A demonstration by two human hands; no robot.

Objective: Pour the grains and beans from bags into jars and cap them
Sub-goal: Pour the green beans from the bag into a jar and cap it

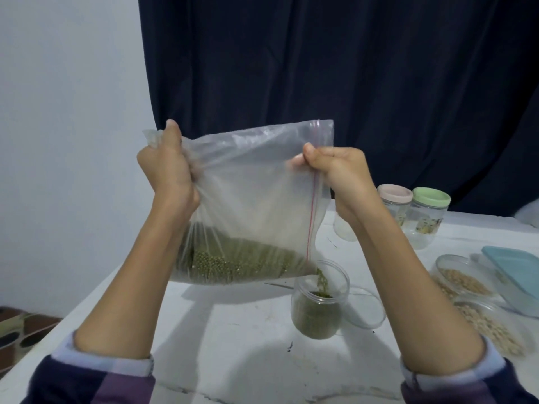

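Beans pour from bag, gripped by left hand and right hand, over white table.

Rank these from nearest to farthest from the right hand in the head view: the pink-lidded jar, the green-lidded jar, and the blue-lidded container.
From the right hand:
1. pink-lidded jar, just right of the wrist.
2. green-lidded jar, next to it, further right.
3. blue-lidded container, at the table's right edge.

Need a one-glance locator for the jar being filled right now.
Start at the white table, then the clear zip bag held up by both hands. Under the bag's lower right corner stands an open jar. Unlike the pink- and green-lidded jars behind, it has no lid and is partly full of green beans.
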